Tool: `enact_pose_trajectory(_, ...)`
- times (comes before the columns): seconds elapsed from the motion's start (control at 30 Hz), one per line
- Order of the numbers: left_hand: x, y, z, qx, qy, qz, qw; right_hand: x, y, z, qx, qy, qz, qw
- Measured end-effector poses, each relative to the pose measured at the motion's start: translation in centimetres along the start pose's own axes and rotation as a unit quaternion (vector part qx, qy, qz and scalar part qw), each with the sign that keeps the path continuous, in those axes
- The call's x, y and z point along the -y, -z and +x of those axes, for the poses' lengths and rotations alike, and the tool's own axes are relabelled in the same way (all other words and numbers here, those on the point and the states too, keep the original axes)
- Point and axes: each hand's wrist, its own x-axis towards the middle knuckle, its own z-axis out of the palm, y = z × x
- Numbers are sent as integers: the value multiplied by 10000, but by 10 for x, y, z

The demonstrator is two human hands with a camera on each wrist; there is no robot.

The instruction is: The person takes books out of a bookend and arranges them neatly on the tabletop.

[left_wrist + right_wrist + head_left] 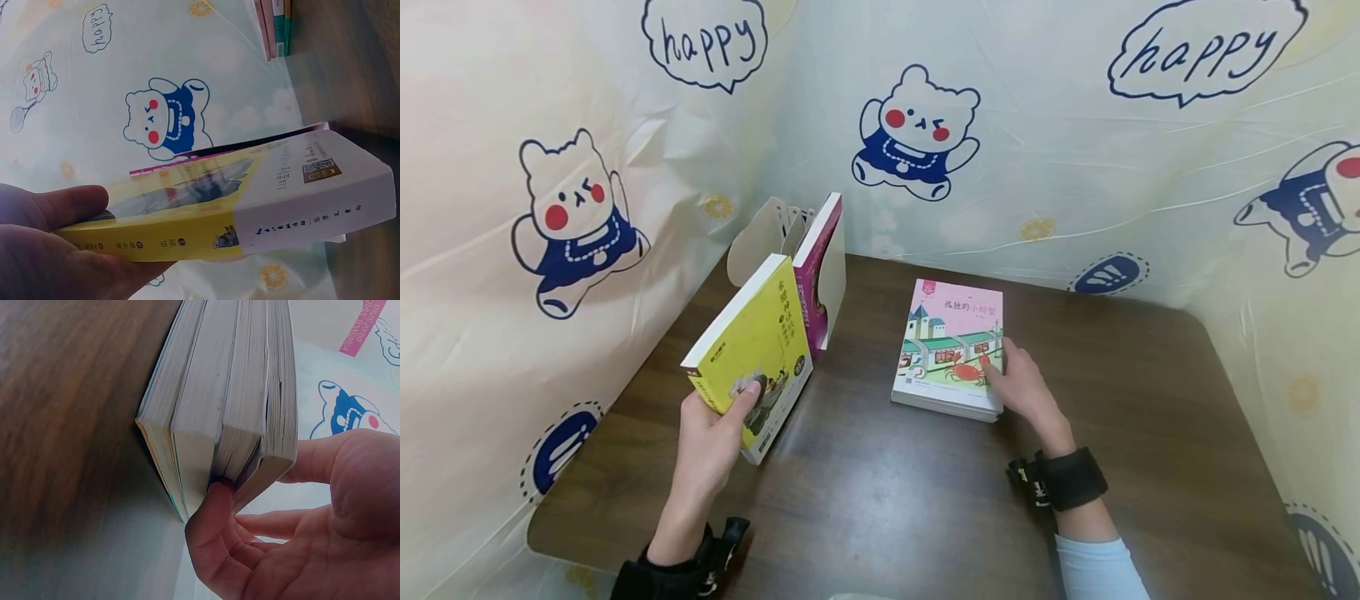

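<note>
Yellow book (pixel 756 329): tilted, near the magenta book (pixel 807 287); left grip (pixel 711 437) holds its near edge. Right grip (pixel 1024 385) pinches the book stack (pixel 951 342) on the bench (pixel 865 500). Risk: one-ended hold could let the yellow book pivot; uneven pull could splay the stack.

Black left wristband (pixel 658 578), black right wristband (pixel 1073 480); pale blue right sleeve (pixel 1099 568).

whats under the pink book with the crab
More books lie stacked under the pink book, on the table; the right wrist view shows their page edges. Their front covers cannot be seen, being covered from above.
</note>
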Motion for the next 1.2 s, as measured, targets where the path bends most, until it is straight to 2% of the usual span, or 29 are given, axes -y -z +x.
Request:
enact_pose_trajectory(0.73, -7, -8, -5, 301, 131, -140, 9994, -1, -1, 0, 19, -12, -5, 10000)
enact_pose_trajectory(1.2, -10, -18, 5, 480, -8, -56, 9988, -1, 1, 0, 52, -5, 50, 10000)
